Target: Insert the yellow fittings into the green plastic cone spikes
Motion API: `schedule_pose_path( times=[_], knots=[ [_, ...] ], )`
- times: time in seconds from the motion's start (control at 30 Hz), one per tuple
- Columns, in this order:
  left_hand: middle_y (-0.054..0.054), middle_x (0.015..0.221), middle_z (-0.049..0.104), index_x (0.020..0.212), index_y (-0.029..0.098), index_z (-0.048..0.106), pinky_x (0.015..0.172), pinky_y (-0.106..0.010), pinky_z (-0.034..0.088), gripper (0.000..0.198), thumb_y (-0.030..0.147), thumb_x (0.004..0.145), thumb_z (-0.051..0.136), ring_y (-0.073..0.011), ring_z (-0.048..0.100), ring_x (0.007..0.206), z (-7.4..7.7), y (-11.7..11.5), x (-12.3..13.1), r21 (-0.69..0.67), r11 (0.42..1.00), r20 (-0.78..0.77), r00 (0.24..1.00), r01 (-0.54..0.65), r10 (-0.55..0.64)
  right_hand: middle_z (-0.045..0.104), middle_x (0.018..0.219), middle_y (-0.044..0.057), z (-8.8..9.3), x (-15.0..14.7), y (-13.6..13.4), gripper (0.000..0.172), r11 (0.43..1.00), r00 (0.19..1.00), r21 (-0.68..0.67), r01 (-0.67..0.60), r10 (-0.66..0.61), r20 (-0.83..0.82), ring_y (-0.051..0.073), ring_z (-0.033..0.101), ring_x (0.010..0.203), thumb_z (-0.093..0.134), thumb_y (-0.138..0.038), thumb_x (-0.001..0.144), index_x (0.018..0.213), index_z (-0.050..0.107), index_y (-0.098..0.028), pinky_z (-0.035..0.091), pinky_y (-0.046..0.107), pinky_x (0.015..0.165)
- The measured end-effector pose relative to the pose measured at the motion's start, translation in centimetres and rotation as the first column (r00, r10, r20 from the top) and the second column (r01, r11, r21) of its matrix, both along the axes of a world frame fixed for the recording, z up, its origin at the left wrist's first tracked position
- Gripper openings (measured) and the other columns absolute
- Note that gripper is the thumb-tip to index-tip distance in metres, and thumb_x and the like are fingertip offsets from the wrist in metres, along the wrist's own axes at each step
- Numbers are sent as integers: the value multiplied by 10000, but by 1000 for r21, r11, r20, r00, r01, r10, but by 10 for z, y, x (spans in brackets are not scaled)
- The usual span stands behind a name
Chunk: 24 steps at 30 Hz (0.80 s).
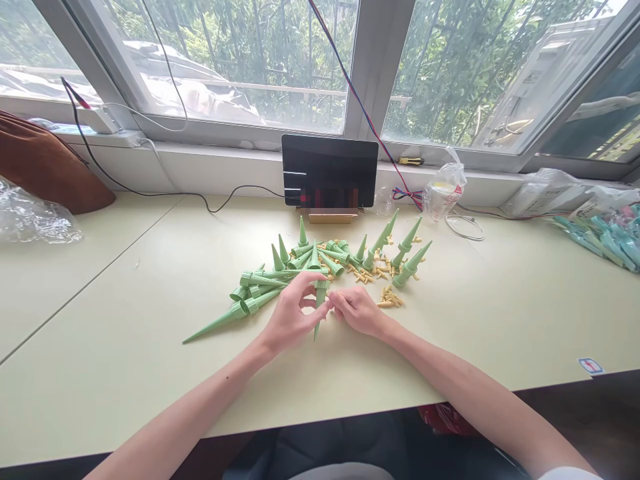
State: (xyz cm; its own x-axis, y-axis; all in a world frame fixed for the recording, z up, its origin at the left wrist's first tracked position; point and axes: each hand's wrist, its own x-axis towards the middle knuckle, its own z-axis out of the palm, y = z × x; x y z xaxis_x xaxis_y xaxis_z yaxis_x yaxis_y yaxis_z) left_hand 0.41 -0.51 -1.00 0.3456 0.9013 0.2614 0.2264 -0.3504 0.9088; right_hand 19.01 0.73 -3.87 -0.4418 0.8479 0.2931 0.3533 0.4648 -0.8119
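Note:
My left hand [296, 312] is closed around a green plastic watering spike [321, 299], gripping it below its ribbed collar with the pointed end down. Beside it, my right hand [359, 309] has its fingers pinched together close to the spike; whatever they hold is too small and covered to make out. Behind both hands lies a heap of similar green spikes [263, 301], some lying flat and others standing point up. Small yellow T-shaped pieces [391, 298] are scattered among and to the right of them.
A tablet [330, 170] leans upright on a cardboard stand [334, 217] near the window. Cables cross the pale table [200, 393]. Bagged tape [444, 190] and bags of teal pieces [605, 233] are at the right. A brown bag [50, 163] and clear plastic [35, 213] lie at the left.

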Motion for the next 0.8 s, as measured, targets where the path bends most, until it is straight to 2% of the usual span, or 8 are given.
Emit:
schedule_pose_path(
  times=[0.2, 0.4, 0.53, 0.8],
  knots=[
    [-70, 1142, 566, 1166, 219, 552, 708, -340, 624, 325, 286, 867, 662, -136, 631, 793, 2, -1, 1, 0, 1000, -1, 1000, 1, -1, 525, 497, -27, 0, 0, 0, 569, 999, 1000, -48, -7, 7, -1, 93, 509, 485, 353, -458, 1032, 596, 581, -172, 396, 207, 560],
    [-49, 951, 643, 1167, 185, 519, 665, -367, 638, 380, 326, 858, 691, -145, 677, 683, 7, -1, 4, -136, 990, 127, 991, 48, -30, 511, 573, -48, 6, 2, -2, 341, 996, 999, -78, -32, 32, -4, 84, 434, 492, 482, -423, 984, 756, 549, -180, 330, 209, 508],
    [-36, 904, 653, 1147, 176, 524, 665, -371, 645, 419, 342, 823, 732, -166, 699, 700, 8, -1, 4, -205, 977, 178, 984, 52, -15, 507, 575, -45, 8, 2, -2, 369, 994, 998, -86, -67, 65, -27, 82, 445, 509, 466, -407, 992, 701, 491, -180, 347, 201, 528],
    [-17, 879, 638, 1154, 182, 526, 659, -365, 647, 448, 352, 806, 751, -175, 708, 716, 8, -2, 5, -231, 971, 185, 983, 53, -10, 534, 540, -30, 4, 1, -1, 476, 996, 1000, -83, -26, 24, -16, 84, 470, 501, 409, -413, 1012, 606, 487, -175, 370, 199, 545]
  ],
)
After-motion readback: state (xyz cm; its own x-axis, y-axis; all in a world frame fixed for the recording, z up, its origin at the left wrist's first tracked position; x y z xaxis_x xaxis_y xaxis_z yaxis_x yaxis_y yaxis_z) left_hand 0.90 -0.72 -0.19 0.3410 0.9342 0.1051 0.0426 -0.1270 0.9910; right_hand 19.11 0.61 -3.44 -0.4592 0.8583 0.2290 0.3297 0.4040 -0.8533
